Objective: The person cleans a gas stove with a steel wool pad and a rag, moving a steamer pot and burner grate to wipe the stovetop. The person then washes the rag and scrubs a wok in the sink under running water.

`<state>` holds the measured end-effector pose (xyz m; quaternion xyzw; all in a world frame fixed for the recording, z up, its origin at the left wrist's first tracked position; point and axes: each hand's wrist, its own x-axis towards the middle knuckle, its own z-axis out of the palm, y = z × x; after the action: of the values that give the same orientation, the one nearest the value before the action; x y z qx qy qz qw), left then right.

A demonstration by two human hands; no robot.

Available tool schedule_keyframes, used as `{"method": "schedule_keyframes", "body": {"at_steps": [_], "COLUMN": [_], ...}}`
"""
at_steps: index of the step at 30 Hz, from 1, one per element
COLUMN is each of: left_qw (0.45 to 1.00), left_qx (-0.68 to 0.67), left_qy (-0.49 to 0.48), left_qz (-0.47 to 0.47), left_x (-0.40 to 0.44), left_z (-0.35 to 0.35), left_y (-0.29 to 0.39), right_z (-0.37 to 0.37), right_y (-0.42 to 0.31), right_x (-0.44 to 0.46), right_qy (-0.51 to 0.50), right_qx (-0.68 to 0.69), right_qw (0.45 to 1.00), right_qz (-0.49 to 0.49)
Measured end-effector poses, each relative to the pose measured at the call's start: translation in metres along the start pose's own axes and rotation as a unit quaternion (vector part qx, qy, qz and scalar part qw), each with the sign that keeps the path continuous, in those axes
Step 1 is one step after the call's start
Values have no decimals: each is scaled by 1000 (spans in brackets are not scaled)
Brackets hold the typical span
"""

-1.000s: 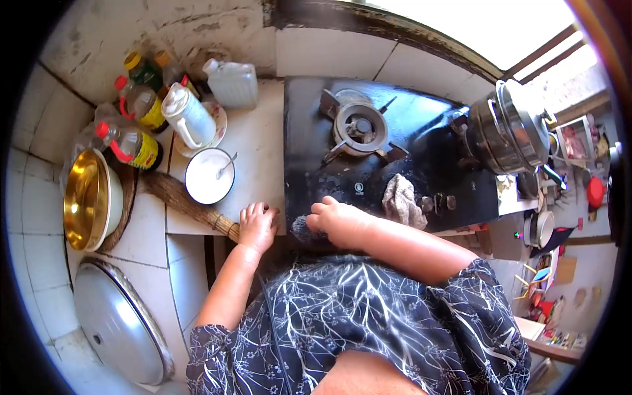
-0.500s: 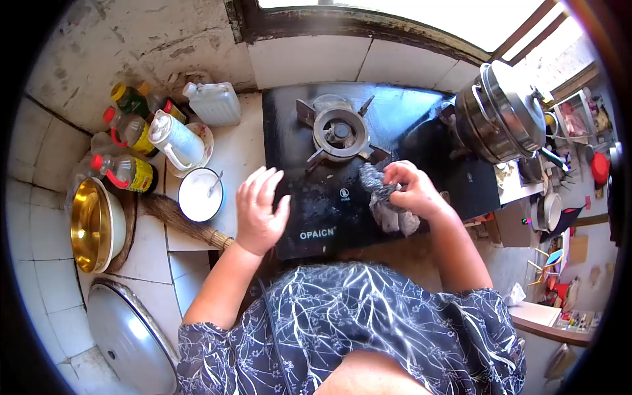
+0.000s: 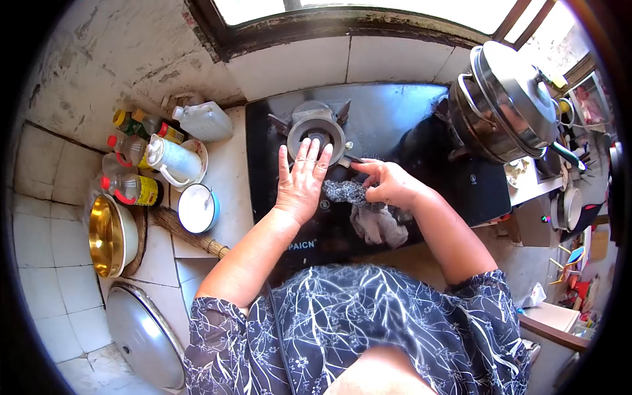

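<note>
The round metal pot support (image 3: 297, 131) sits over the left burner of a black glass gas stove (image 3: 408, 131). My left hand (image 3: 299, 187) lies across the near side of the support's ring, fingers stretched out and a little apart. At the support's near right leg, my right hand (image 3: 395, 185) has curled fingers closed on the leg's end. Its thumb is close to a grey wire scrubber (image 3: 343, 191) on the stove top. A crumpled greyish rag (image 3: 378, 227) lies just below the scrubber, toward my body.
A steel steamer pot (image 3: 484, 118) with lid stands on the right burner. Left on the counter are a white cup (image 3: 196, 209), a pitcher (image 3: 176, 159), several bottles (image 3: 135, 189), a jug (image 3: 205, 121), a straw brush (image 3: 187, 234), a golden basin (image 3: 104, 235) and a large lid (image 3: 141, 336).
My left hand has moved forward and right from the stove's left edge onto the pot support. My right hand has moved from above the scrubber and rag to the support's leg. The view has shifted slightly.
</note>
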<state>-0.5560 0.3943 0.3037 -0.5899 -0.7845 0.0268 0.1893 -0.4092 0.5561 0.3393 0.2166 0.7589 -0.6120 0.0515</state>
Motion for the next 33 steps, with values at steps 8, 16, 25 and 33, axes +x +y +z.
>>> {"method": "schedule_keyframes", "body": {"at_steps": [8, 16, 25, 33], "left_qw": [996, 989, 982, 977], "left_qx": [44, -122, -154, -167], "left_qy": [69, -3, -56, -110], "left_qz": [18, 79, 96, 73], "left_x": [14, 70, 126, 142], "left_z": [4, -42, -50, -48], "left_y": [-17, -72, -109, -117], "right_z": [-26, -88, -93, 101], "right_y": [-31, -31, 72, 1], "right_x": [5, 1, 84, 70], "right_qy": [-77, -121, 330, 135], "right_qx": [9, 122, -160, -400], "right_qw": [997, 972, 929, 886], "right_qz": [0, -159, 55, -192]}}
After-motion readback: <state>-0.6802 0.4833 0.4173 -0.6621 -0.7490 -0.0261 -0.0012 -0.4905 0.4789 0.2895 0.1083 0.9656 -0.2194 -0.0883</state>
